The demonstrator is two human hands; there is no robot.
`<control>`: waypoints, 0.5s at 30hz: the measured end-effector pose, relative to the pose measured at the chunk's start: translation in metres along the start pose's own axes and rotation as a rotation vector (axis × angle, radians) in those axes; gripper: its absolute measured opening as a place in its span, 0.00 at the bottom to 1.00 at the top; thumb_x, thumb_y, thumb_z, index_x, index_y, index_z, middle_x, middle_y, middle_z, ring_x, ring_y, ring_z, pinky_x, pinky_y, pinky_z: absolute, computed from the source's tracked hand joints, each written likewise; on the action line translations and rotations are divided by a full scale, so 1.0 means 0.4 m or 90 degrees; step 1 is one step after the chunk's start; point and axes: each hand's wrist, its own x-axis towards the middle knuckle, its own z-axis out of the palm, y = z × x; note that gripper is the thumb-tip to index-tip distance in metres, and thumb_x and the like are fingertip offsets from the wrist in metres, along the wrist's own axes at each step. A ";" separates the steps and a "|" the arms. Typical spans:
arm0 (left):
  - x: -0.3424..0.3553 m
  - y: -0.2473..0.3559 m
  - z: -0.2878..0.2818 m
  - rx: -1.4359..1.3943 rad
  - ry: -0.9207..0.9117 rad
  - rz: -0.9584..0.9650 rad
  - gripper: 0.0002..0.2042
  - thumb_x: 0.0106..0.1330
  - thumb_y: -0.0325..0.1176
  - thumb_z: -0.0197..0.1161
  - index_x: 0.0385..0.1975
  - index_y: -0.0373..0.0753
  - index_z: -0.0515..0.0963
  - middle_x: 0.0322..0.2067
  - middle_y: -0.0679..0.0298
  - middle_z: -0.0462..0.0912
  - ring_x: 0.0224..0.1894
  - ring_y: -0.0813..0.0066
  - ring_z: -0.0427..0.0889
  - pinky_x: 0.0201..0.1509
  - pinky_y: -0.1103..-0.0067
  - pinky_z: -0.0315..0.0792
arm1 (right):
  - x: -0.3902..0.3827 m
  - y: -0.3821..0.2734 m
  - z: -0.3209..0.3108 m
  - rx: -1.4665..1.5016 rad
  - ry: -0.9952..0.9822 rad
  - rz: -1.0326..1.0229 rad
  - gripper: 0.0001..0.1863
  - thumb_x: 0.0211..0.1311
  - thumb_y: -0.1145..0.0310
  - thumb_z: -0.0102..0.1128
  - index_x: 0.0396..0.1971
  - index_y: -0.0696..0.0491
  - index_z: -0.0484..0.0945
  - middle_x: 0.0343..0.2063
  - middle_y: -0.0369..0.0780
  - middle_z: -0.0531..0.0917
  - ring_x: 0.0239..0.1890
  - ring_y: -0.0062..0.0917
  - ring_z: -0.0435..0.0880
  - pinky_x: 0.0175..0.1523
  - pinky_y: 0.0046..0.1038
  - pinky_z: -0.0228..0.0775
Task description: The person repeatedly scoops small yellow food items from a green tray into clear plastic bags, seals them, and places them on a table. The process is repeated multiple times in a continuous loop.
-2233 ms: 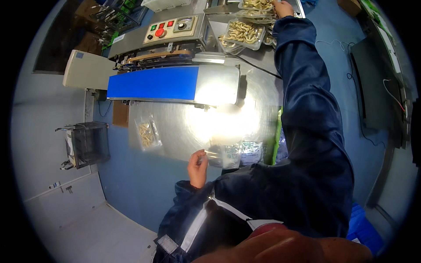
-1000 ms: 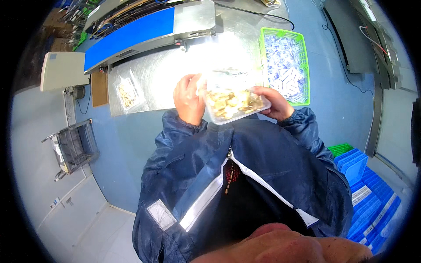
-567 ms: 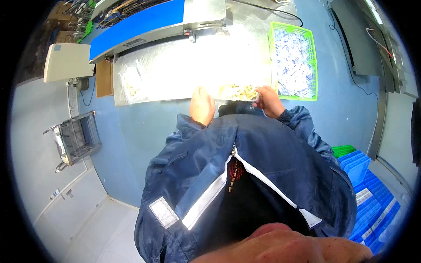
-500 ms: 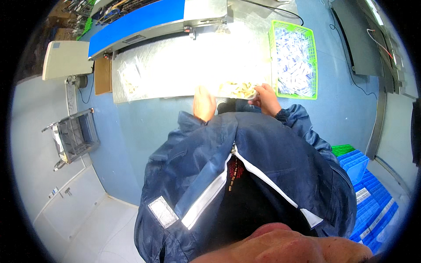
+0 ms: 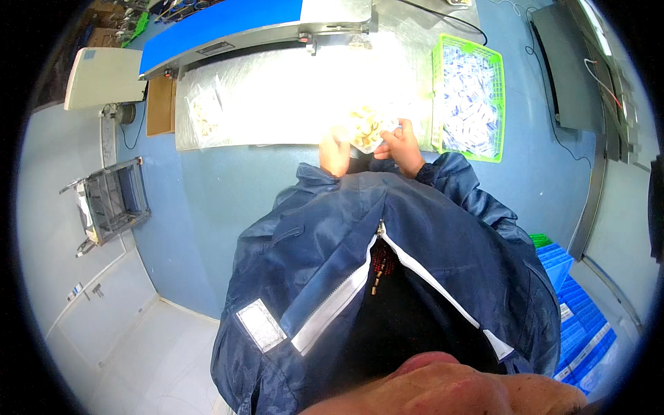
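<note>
A clear plastic bag (image 5: 368, 131) with pale yellow pieces in it is held at the near edge of the brightly lit metal table (image 5: 277, 104). My right hand (image 5: 402, 149) is closed on the bag's right side, thumb on top. My left hand (image 5: 335, 153) grips the bag's left side; glare washes out its fingertips. I cannot make out what the yellow pieces are. Another clear bag (image 5: 205, 116) with similar pale contents lies on the table's left end, apart from both hands.
A green basket (image 5: 437, 90) full of small white-and-blue packets stands at the right. Along the back runs a machine with a blue top (image 5: 228, 31). A cardboard box (image 5: 161, 104) sits left of the table. Blue crates (image 5: 581, 332) are stacked at lower right.
The bag has drawn in between my hands and bunched up. My right hand has come left and my left hand slightly right, so they are closer together.
</note>
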 end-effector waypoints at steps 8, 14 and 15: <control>0.059 0.042 -0.068 0.138 -0.153 -0.048 0.24 0.61 0.39 0.67 0.52 0.34 0.69 0.45 0.48 0.76 0.47 0.58 0.77 0.51 0.69 0.71 | 0.076 0.072 -0.072 -0.155 -0.103 -0.039 0.25 0.66 0.70 0.55 0.60 0.59 0.59 0.24 0.36 0.74 0.18 0.18 0.77 0.22 0.19 0.71; 0.075 -0.015 -0.031 0.080 -0.073 0.002 0.13 0.60 0.31 0.64 0.39 0.31 0.73 0.45 0.47 0.75 0.47 0.51 0.75 0.53 0.66 0.70 | 0.137 0.109 -0.103 -0.148 -0.114 -0.011 0.27 0.66 0.71 0.57 0.62 0.58 0.59 0.22 0.33 0.71 0.19 0.16 0.75 0.22 0.18 0.69; 0.077 -0.016 -0.030 0.116 -0.068 0.036 0.10 0.60 0.29 0.63 0.37 0.31 0.73 0.46 0.47 0.75 0.48 0.50 0.75 0.54 0.65 0.69 | 0.135 0.109 -0.102 -0.180 -0.100 -0.024 0.27 0.66 0.71 0.57 0.62 0.58 0.59 0.22 0.33 0.71 0.20 0.16 0.76 0.22 0.18 0.69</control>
